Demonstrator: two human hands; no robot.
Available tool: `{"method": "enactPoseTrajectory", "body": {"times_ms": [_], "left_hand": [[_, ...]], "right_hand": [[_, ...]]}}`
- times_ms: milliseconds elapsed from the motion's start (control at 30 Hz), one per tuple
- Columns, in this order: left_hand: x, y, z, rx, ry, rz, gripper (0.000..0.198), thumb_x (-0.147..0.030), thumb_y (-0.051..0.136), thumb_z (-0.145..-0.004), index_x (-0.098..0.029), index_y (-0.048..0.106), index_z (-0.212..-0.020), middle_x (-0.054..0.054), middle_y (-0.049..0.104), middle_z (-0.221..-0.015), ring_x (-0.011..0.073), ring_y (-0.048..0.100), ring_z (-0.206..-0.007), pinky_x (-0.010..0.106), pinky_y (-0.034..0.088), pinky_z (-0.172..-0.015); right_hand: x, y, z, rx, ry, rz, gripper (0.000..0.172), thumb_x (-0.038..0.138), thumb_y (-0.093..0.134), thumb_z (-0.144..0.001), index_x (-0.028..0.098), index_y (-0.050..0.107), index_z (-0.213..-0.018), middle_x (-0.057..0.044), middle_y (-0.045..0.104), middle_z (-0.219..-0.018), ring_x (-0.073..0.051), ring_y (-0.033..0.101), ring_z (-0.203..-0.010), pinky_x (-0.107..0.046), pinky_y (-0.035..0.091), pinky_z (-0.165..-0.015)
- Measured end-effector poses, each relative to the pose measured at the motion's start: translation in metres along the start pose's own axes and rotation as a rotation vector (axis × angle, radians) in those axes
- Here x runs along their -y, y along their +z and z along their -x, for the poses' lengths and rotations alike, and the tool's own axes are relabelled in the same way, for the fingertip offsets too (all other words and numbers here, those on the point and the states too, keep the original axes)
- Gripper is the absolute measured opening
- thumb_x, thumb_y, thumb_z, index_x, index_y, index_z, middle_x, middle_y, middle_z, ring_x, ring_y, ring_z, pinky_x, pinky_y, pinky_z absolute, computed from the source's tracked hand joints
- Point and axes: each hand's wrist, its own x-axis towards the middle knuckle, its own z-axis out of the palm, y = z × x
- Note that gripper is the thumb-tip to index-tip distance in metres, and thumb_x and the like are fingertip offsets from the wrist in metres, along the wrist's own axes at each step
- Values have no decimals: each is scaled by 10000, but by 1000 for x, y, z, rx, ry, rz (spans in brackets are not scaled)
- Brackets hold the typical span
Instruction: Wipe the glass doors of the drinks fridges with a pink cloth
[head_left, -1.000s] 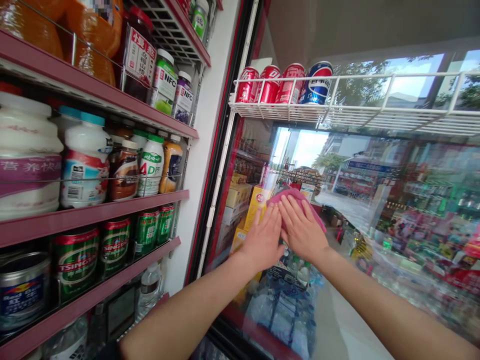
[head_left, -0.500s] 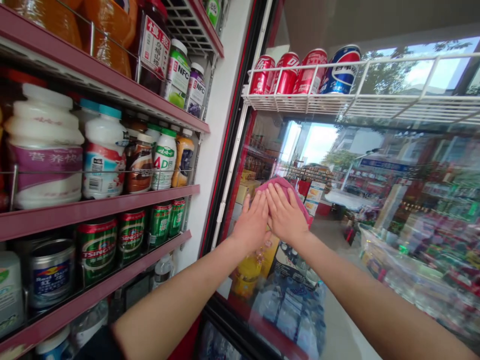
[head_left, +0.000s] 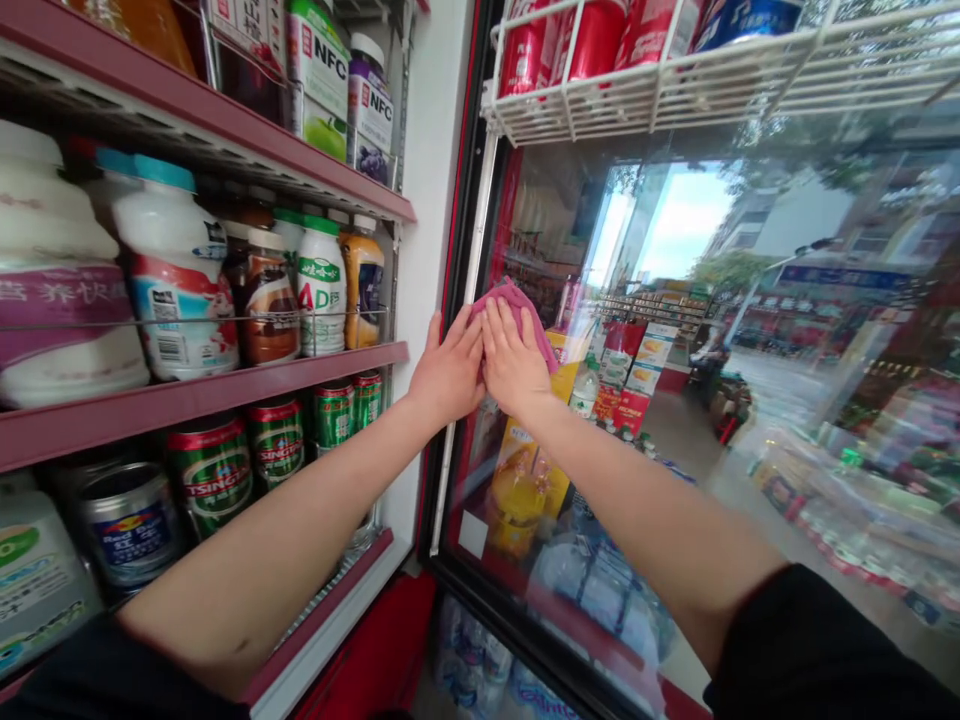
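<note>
A pink cloth [head_left: 517, 312] lies pressed against the glass door [head_left: 645, 300], close to its hinge-side frame. On top of it is my right hand [head_left: 516, 355], fingers extended and close together, holding the cloth to the pane. My left hand [head_left: 448, 368] is right beside it, flat and open, thumb apart, with its fingertips at the cloth's left edge. Whether the left fingers bear on cloth or glass I cannot tell. Both forearms reach forward from dark sleeves.
Left are shelves [head_left: 225, 398] of bottles and cans, including a Red Bull can [head_left: 131, 525]. A white wire rack [head_left: 652, 90] with cans is fixed across the door above my hands. The door's black bottom frame [head_left: 510, 625] runs below; packed water bottles [head_left: 480, 650] stand under it.
Both hands and the cloth have moved left across the glass, nearer the door's frame. My view has tilted down, so the wire rack sits higher and more of both sleeves shows.
</note>
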Motion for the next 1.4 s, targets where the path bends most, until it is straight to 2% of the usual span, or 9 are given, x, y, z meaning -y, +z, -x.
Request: {"method": "enactPoseTrajectory", "body": {"times_ms": [133,267,400,800,1033,1100,1200,1300,1400], "left_hand": [[-1,4,9,30,-15,0,869,-362,535,-946,-61,308,-1729,142,332,-1824,383,66,-1748,700,-34,-1392],[-2,11,19,28,-26,27,853,-347,540,-944,-82,328,-1726,135,376,-1806,382,73,-1747,696,-52,-1391],[-4,22,33,21,-16,38,861,-352,557,-931,-100,342,-1725,127,390,-1801,386,79,-1746,702,-60,-1389],[-20,44,66,71,-85,71,840,-349,569,-938,-96,372,-1715,133,410,-1788,379,116,-1744,693,-41,-1399],[-30,56,85,87,-99,90,826,-312,530,-951,-92,347,-1726,141,379,-1799,376,117,-1745,703,-24,-1400],[-32,59,88,79,-112,101,810,-282,511,-957,-95,344,-1728,139,368,-1804,371,110,-1746,698,-27,-1400],[-33,63,90,62,-126,137,796,-251,511,-955,-101,360,-1723,147,382,-1797,378,131,-1742,697,-25,-1400],[-31,64,94,32,-136,195,782,-212,533,-936,-120,410,-1703,145,420,-1778,386,182,-1731,707,26,-1400],[-35,63,101,-30,-169,266,696,-214,499,-983,-161,462,-1675,137,483,-1744,336,296,-1705,646,212,-1397]], "right_hand": [[11,8,11,-26,48,-53,725,125,368,-986,-78,338,-1681,-276,258,-1811,-358,174,-1735,-667,97,-1406],[21,13,21,-51,66,-165,766,115,345,-1003,-48,201,-1738,-259,211,-1825,-369,138,-1741,-721,95,-1390],[31,18,34,6,88,-194,800,103,365,-1000,-34,136,-1754,-235,182,-1836,-379,109,-1744,-734,85,-1392],[50,31,66,140,96,-206,718,91,367,-1008,-66,301,-1706,-248,180,-1830,-352,106,-1747,-681,43,-1415],[62,44,87,106,106,-295,785,77,350,-1005,32,177,-1768,-215,226,-1822,-328,142,-1743,-718,98,-1402],[66,46,89,107,127,-294,774,69,343,-1009,42,190,-1768,-209,220,-1825,-318,133,-1744,-711,99,-1403],[69,44,91,188,138,-250,732,56,333,-1017,10,258,-1744,-203,180,-1836,-298,97,-1747,-641,70,-1427],[69,40,91,274,106,-202,701,64,349,-1027,-57,282,-1714,-219,119,-1841,-313,72,-1748,-601,38,-1437],[68,34,92,287,93,-218,733,78,443,-1002,-72,292,-1704,-233,116,-1836,-333,79,-1748,-608,29,-1436]]}}
